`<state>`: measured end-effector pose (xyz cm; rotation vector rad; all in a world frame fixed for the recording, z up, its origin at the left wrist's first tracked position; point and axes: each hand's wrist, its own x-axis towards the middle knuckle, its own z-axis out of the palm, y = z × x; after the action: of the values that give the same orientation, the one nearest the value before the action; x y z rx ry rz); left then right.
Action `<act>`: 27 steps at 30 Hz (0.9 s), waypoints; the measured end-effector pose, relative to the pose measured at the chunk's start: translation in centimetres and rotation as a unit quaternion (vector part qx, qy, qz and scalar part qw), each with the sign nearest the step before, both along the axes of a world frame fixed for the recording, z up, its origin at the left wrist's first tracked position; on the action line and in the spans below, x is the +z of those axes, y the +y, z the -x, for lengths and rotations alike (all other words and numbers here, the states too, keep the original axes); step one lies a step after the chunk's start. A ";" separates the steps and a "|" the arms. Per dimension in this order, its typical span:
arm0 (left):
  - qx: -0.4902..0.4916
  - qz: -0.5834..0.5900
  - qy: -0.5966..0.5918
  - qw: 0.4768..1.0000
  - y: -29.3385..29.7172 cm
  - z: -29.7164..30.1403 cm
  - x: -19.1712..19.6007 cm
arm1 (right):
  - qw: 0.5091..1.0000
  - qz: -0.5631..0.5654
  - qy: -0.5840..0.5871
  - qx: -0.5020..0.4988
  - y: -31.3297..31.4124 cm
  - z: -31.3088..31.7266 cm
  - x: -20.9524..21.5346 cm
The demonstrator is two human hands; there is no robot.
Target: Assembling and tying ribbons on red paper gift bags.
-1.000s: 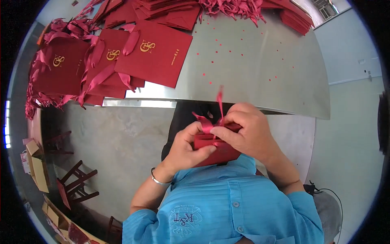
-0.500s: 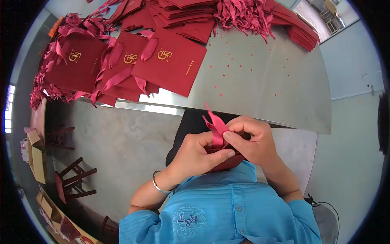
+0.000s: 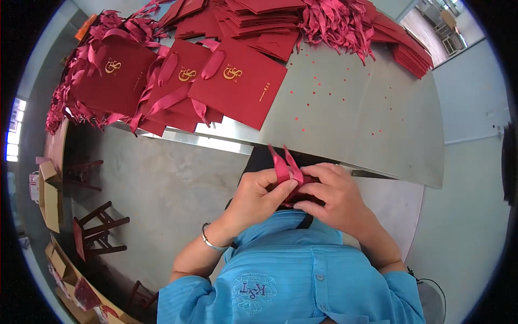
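Note:
A dark red paper bag (image 3: 312,197) is between my hands at my lap, mostly hidden by the fingers. Out of its top rise the two ends of a pink ribbon (image 3: 281,166). My left hand (image 3: 260,195), with a bracelet at the wrist, is closed, thumb and forefinger pinching that ribbon near its base. Around the bag's right side curl the fingers of my right hand (image 3: 340,195), thumb low and forefinger by the ribbon. Finished-looking red bags (image 3: 237,81) with pink ribbon handles lie overlapped on the table at the upper left.
The metal table (image 3: 345,129) has small red paper dots scattered on it. Flat red bags (image 3: 259,21) are stacked along its far side, beside a heap of pink ribbons (image 3: 337,24). A wooden stool (image 3: 100,232) and open cardboard boxes (image 3: 51,202) stand at the left.
My right hand has let go of the ribbon and shifted down to the bag's side. My left thumb has moved up onto the ribbon, whose ends now stand apart. The view has shifted slightly.

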<state>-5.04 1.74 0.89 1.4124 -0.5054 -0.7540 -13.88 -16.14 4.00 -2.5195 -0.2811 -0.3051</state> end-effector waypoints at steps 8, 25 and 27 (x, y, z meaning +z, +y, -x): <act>0.056 0.028 0.094 0.994 0.1 -1.4 -2.9 | 0.995 -0.059 0.080 0.020 1.5 -0.5 -2.7; -0.018 0.111 0.183 0.977 0.9 -2.8 -0.5 | 0.996 -0.062 -0.038 0.050 2.9 -3.7 -2.6; -0.035 0.102 0.141 0.984 0.9 -2.6 -0.1 | 0.996 -0.057 -0.033 0.052 3.2 -3.8 -2.5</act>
<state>-2.46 2.61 0.75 1.0815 -0.4003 -0.9153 -10.04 -12.94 1.50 -2.3753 -0.4087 -0.3524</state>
